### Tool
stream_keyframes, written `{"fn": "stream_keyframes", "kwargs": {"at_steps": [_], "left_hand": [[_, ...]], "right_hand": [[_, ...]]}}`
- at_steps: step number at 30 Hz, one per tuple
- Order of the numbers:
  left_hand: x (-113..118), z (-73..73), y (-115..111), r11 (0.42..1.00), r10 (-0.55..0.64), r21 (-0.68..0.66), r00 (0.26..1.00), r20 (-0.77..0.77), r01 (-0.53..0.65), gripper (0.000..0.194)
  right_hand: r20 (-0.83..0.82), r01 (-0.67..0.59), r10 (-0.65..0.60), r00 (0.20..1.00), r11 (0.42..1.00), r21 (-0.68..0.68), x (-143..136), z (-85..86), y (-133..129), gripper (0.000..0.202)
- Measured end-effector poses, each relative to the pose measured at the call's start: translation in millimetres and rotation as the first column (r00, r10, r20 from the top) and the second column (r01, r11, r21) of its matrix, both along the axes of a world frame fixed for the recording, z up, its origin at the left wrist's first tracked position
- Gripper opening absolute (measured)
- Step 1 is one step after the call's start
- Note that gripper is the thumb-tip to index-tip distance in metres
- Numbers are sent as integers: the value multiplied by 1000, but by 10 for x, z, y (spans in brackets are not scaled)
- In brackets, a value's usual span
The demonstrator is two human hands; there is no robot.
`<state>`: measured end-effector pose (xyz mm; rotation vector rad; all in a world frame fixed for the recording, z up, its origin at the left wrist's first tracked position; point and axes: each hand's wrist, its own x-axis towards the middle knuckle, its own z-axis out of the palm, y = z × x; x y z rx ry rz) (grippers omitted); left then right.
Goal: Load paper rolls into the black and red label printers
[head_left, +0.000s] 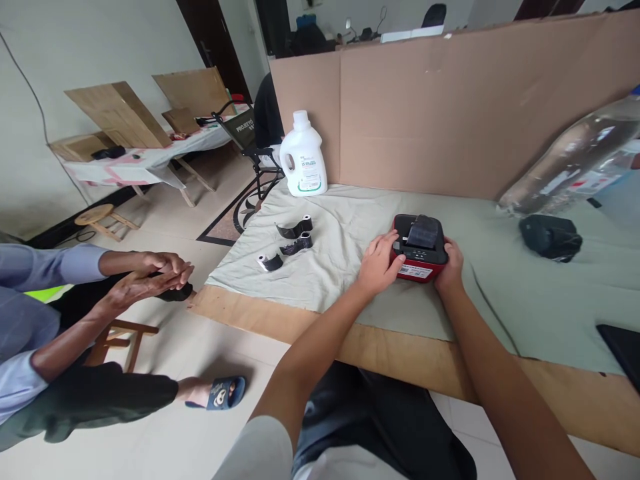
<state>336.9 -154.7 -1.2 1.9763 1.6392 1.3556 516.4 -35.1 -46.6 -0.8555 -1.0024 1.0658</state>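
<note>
A small red and black receipt printer (417,270) stands on the cloth-covered table in front of me. Dark paper (423,232) comes up out of its top. My left hand (380,263) grips the printer's left side, thumb along the front edge and fingers by the top. Around the right side curls my right hand (450,263), its fingertips partly hidden behind the body. Left of the printer lie three small rolls of dark paper: a far roll (295,228), a middle roll (297,245) and a near roll (271,263), each with a loose end.
A white jug (304,157) stands at the back left, before a cardboard wall (425,113). On the right are a dark wrapped bundle (550,237), a large plastic bottle (575,153) and a black flat object (623,350). Another person's hands (150,277) are at the left, off the table.
</note>
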Motion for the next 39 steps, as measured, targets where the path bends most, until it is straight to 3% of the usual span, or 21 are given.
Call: {"fn": "stream_keyframes", "kwargs": {"at_steps": [4, 9, 16, 22, 27, 29, 31, 34, 36, 39], "left_hand": [[-14, -38, 99, 1000, 15, -12, 999, 45, -15, 52], [53, 40, 180, 993, 72, -98, 994, 78, -65, 44], [124, 32, 111, 997, 5, -69, 950, 312, 17, 57], [152, 14, 104, 997, -71, 3, 928, 365, 75, 29], [129, 9, 124, 1000, -22, 4, 942, 335, 22, 18], [-95, 103, 113, 998, 55, -7, 962, 268, -55, 13], [-522, 272, 103, 977, 211, -43, 966, 147, -207, 23], [-1407, 566, 130, 840, 482, -184, 858, -178, -510, 39], [-1950, 704, 193, 717, 455, -343, 780, -428, -607, 52], [-2424, 773, 319, 639, 196, -542, 797, -572, -546, 66]], "right_hand": [[-5, 11, -11, 1000, 1000, 15, 10, -21, 7, 34], [3, 3, -4, 1000, 1000, 27, 13, -61, 39, 35], [32, -1, 0, 999, 1000, 12, 16, 18, -19, 37], [49, 12, -13, 999, 1000, 4, -2, 114, -74, 41], [25, -62, 63, 998, 998, -26, 51, 83, -34, 40], [20, -90, 90, 996, 995, -35, 87, 57, -11, 40], [17, -107, 108, 994, 993, -47, 116, 38, 5, 40], [23, -125, 126, 992, 991, -53, 135, 31, 12, 41], [25, -122, 124, 992, 991, -52, 133, 39, 7, 41], [11, -109, 110, 994, 992, -68, 127, 60, -10, 41]]}}
